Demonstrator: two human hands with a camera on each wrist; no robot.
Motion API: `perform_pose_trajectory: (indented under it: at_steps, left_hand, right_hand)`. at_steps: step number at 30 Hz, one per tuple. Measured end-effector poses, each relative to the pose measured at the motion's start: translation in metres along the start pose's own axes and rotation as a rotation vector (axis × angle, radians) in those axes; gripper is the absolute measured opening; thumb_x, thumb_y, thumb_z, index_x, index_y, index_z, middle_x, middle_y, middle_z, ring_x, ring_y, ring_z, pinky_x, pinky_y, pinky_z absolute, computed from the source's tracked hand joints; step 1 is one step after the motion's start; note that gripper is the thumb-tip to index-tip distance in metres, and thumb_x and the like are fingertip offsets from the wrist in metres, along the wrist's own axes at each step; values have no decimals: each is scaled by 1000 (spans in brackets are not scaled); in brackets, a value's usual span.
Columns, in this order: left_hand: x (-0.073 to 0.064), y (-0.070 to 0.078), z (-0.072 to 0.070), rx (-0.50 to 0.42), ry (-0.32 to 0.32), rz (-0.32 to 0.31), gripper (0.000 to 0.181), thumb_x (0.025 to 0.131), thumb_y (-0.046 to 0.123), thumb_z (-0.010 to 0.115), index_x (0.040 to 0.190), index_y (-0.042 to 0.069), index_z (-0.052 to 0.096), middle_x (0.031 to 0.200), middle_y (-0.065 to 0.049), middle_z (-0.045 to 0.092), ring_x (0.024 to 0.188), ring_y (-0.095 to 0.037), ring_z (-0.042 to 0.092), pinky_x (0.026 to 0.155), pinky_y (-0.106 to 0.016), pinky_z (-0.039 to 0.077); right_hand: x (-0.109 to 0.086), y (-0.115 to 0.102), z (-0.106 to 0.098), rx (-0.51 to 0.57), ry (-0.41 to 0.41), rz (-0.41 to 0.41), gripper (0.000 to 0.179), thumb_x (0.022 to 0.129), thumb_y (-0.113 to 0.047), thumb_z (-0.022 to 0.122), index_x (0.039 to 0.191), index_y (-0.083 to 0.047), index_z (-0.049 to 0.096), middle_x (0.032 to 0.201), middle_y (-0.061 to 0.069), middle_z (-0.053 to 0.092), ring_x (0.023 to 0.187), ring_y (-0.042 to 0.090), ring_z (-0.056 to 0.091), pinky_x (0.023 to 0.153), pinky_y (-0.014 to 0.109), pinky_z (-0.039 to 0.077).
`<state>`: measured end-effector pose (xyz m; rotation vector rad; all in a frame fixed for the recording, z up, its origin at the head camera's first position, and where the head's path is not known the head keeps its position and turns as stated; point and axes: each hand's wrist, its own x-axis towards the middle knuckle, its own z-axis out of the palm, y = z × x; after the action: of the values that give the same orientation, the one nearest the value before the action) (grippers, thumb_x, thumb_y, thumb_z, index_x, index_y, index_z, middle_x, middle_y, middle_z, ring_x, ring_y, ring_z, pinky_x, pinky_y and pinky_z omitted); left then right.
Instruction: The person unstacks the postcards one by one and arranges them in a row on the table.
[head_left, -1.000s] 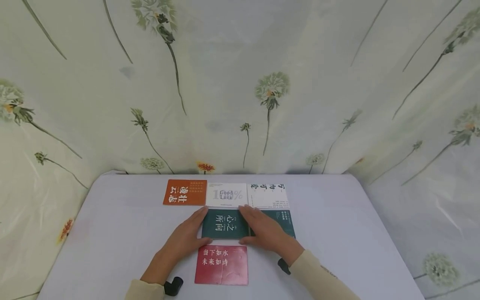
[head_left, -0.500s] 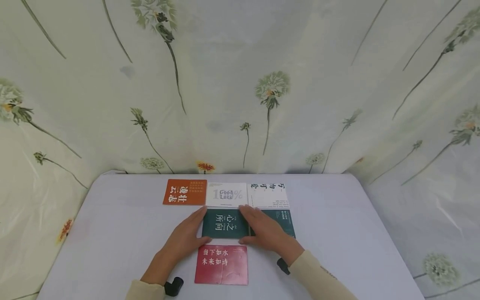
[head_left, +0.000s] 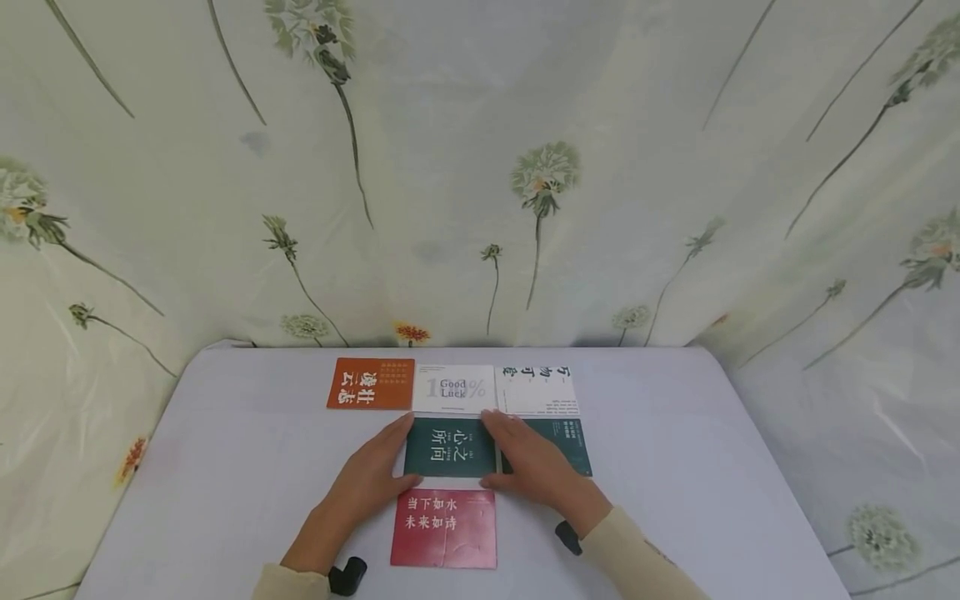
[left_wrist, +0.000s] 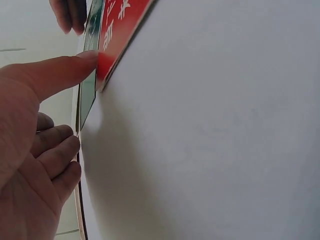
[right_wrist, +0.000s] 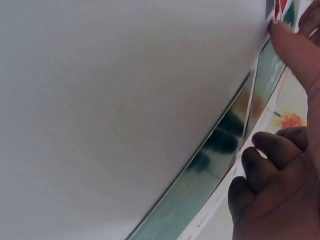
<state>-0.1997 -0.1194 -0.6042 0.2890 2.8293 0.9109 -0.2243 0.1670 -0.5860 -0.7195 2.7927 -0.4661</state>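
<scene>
In the head view a dark green card [head_left: 442, 447] with white characters lies flat between the two hands. My left hand [head_left: 369, 467] holds its left end, index fingertip by the upper corner and thumb by the lower one. My right hand [head_left: 542, 465] holds the right end in the same way and partly covers a second green card [head_left: 572, 446]. In the left wrist view the left thumb [left_wrist: 55, 75] reaches the card edge while the other fingers curl loosely. The right wrist view shows the right thumb [right_wrist: 295, 50] at the near edge.
Behind are an orange card [head_left: 371, 384], a white "Good Luck" card [head_left: 453, 400] and another white card [head_left: 536, 396] in a row. A red card [head_left: 443, 537] lies nearer on the white table [head_left: 225, 500]. A flowered curtain [head_left: 435, 167] surrounds the table's back and sides.
</scene>
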Motion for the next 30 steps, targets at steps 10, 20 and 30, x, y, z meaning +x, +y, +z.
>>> perform_pose_trajectory:
  at_steps: [10,20,30]
  left_hand:
    - [-16,5,-9,24,53,12,105,79,28,93,165,17,34,163,-6,44,150,-31,41,113,-53,45]
    - [-58,6,1,26,-84,1,112,69,44,96,162,19,39,159,-5,48,145,-35,45,105,-57,51]
    - [-84,-4,24,-27,-81,17,123,61,52,98,163,21,37,168,-3,32,150,-34,33,89,-51,61]
  right_hand:
    - [-21,-9,-1,38,8,22,84,91,-48,80,160,-17,44,166,4,39,152,32,37,117,53,41]
    - [-47,-31,0,49,-62,-10,81,88,-54,79,155,-19,52,162,0,46,149,29,42,113,53,45]
    - [-75,-42,19,51,-129,83,113,70,-60,90,162,-19,40,166,1,40,154,27,32,114,52,44]
